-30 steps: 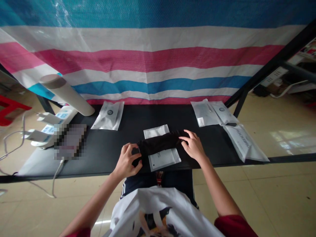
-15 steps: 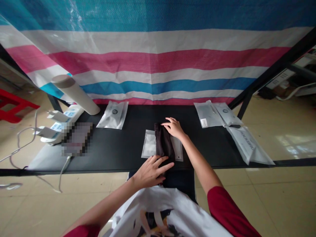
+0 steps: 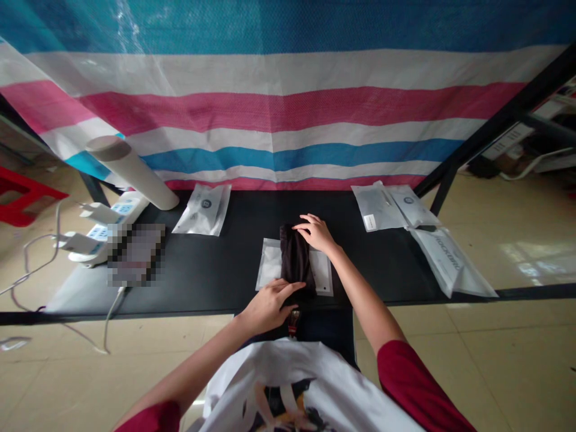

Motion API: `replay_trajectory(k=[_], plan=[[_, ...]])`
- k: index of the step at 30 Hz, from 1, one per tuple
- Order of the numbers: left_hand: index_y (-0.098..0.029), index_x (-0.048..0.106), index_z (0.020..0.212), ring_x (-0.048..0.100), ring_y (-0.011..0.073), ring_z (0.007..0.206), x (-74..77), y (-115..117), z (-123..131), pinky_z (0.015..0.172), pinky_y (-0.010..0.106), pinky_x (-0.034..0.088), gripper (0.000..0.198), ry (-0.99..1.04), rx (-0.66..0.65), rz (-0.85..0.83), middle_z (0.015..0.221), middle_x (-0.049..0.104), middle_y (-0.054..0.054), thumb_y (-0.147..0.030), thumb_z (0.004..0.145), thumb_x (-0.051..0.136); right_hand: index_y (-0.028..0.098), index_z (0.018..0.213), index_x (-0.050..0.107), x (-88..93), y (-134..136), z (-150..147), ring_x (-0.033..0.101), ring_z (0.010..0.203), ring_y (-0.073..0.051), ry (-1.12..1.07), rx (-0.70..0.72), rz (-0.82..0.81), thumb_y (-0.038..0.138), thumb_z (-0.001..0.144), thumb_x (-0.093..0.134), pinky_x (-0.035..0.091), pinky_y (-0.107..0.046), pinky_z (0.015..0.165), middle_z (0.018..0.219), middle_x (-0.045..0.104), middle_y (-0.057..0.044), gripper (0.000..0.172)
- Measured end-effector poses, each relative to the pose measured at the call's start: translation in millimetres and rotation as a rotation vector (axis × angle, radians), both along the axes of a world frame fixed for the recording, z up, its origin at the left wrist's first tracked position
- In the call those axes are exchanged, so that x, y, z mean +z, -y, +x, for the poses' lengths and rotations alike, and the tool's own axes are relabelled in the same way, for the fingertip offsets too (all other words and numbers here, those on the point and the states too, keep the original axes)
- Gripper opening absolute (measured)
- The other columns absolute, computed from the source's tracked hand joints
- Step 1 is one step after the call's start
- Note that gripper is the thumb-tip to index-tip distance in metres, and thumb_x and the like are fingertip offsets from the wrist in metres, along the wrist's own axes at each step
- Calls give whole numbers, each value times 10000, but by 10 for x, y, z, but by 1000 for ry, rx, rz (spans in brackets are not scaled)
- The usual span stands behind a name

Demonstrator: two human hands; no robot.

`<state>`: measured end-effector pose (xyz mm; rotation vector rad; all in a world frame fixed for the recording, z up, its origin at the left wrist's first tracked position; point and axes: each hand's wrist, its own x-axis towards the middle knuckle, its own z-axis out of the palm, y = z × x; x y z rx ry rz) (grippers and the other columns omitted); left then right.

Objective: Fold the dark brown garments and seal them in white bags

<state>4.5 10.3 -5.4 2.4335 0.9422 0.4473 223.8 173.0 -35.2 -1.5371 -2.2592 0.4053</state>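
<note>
Black folded fabric [image 3: 296, 261] lies lengthwise on a flat white-backed poly bag [image 3: 272, 263], covering its middle, with bag showing on both sides. Its near end runs just past the bag's near edge.

Left hand [image 3: 267, 309]: fingers [image 3: 291, 291] nearly together and stretched flat, lying across the near end of the fabric, no clamp visible.

Right hand [image 3: 318, 234]: fingers [image 3: 306, 220] slightly apart and lightly curved, tips on the far end of the fabric, also not pinching. Fabric sits between the two hands, contact at both ends.

Bag and fabric are on a black tabletop [image 3: 216, 282]. Far left of the hands: a printed poly bag [image 3: 202, 210]. Right side: two more poly bags [image 3: 377, 207] [image 3: 411, 198], overlapping, and a larger one with printed lettering [image 3: 450, 262], all well apart from the hands. Left end of the table: a white power strip [image 3: 114, 221] with plug-in chargers, a pixelated object [image 3: 135, 255] beside it, and a cardboard tube [image 3: 130, 173] leaning with its lower end on the table. Behind the table hangs a striped woven tarp [image 3: 270, 108]. Red stool [image 3: 22, 195] on the tiled floor [image 3: 508, 360], far left.
</note>
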Motion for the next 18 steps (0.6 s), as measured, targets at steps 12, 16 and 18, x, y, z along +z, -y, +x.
replay_trajectory(k=[12,16,18], plan=[[-155,252,1447,702,229,718,-18,-559,230,714,354,547,657,265,486,-210,955,712,98,-409,926,559,313,1127,736,-30,-2,8,409,1385,-272,-32,8,21,256,948,544,375,-480,1109,1415,562,-48,268],[-112,338,1388,710,310,857,-69,-759,340,759,417,544,650,182,633,-274,928,709,133,-423,884,607,244,1131,721,74,90,21,558,1244,-225,-214,-20,109,237,945,522,438,-404,1062,1316,626,-85,273],[-108,346,1388,701,327,940,-95,-826,352,808,434,538,678,163,640,-298,1015,702,170,-419,860,636,207,1123,708,171,260,14,629,1125,-205,-333,-73,216,225,955,480,474,-365,1007,1202,682,-97,284]])
